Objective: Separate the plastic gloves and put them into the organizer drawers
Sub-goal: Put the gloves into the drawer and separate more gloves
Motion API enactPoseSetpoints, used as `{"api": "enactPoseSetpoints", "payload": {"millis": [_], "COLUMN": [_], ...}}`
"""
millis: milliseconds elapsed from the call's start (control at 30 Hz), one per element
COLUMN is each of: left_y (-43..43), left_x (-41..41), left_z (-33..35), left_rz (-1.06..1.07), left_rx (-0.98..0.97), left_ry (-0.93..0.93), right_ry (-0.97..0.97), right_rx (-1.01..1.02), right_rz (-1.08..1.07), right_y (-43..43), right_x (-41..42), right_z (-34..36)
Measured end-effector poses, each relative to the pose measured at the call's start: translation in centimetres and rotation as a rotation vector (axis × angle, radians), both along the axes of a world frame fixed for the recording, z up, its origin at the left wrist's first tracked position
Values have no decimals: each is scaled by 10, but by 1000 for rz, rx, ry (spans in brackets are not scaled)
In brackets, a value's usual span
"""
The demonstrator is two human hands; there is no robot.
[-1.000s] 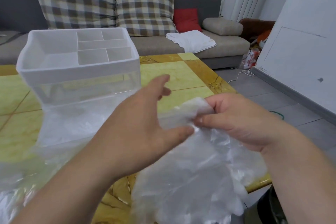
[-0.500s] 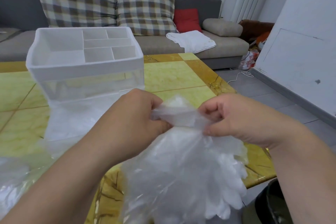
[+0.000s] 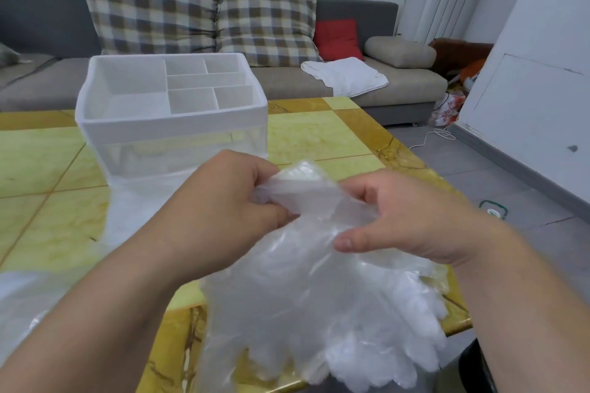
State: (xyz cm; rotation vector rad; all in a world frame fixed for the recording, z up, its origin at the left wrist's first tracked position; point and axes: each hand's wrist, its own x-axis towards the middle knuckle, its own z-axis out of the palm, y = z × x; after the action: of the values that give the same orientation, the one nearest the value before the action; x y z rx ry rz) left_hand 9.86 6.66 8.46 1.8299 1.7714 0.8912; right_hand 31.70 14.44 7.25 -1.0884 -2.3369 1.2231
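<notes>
Both hands have a closed grip on the same bundle: the left hand [image 3: 223, 210] curls its fingers and thumb round the crumpled top edge of the plastic gloves [image 3: 313, 297], and the right hand [image 3: 412, 217] pinches that edge just beside it, thumb stretched along the front of the film. The gloves hang down from the two hands as one thick, cloudy stack, held up over the near corner of the yellow tiled surface [image 3: 319, 137], with their fingertips fanned out low on the right. Behind the hands stands the white organizer [image 3: 172, 124], its top tray split into one large compartment and five small ones, with a clear lower part beneath. The left hand and the raised top of the bundle cover the bottom front of that clear part, so I cannot tell how the drawers stand. More pale plastic film [image 3: 19, 303] lies on the surface at the left, partly under the left forearm. Beyond the surface runs a grey sofa [image 3: 399, 89] carrying plaid cushions [image 3: 153, 6], a red cushion [image 3: 338, 38], a beige bolster [image 3: 399, 51] and a folded white cloth [image 3: 344, 75]. A white cable [image 3: 437, 137] trails over the grey floor near a printed bag [image 3: 447, 108] at the sofa's end, and a small green-rimmed thing [image 3: 493, 209] lies on the floor to the right of the right hand.
</notes>
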Motion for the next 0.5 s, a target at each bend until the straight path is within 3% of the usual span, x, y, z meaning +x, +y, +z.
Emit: {"api": "enactPoseSetpoints", "payload": {"millis": [167, 333, 433, 500], "left_y": [-1, -4, -8, -12], "left_x": [-17, -33, -37, -43], "left_z": [3, 3, 9, 15], "left_rz": [-33, -123, -147, -89], "left_rx": [-63, -261, -174, -49], "left_ry": [-26, 58, 35, -17], "right_ry": [103, 2, 70, 304], "right_rx": [-32, 78, 50, -77], "right_rz": [-26, 78, 86, 17], "right_y": [6, 4, 4, 14], "right_x": [-8, -19, -23, -15], "right_z": [1, 9, 14, 14]}}
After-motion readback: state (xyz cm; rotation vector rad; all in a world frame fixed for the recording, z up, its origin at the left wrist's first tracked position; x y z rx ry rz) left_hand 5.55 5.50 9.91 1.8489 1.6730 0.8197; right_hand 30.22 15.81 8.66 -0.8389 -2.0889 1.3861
